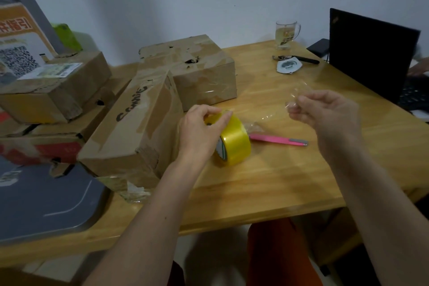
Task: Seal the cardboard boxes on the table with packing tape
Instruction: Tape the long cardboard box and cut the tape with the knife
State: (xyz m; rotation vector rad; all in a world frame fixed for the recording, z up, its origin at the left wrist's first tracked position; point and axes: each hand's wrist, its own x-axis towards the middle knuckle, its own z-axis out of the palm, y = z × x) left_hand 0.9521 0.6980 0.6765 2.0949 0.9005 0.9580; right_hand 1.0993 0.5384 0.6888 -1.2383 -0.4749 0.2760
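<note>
Left hand (204,127): fingers grip tape roll (234,144).
Right hand (325,111): pinches pulled clear strip (269,116).
Long box (137,123): apparently unsealed yet.

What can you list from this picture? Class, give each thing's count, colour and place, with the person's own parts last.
cardboard boxes: several, brown, table's left and middle
tape roll: one, yellow, under left hand
tape strip: one, clear, at right fingers
pink knife: one, right of roll
glass mug: one, clear, far edge
laptop: one, black, right
grey tray: one, near left
table: one, wooden
left hand: on roll
right hand: pinching strip
</note>
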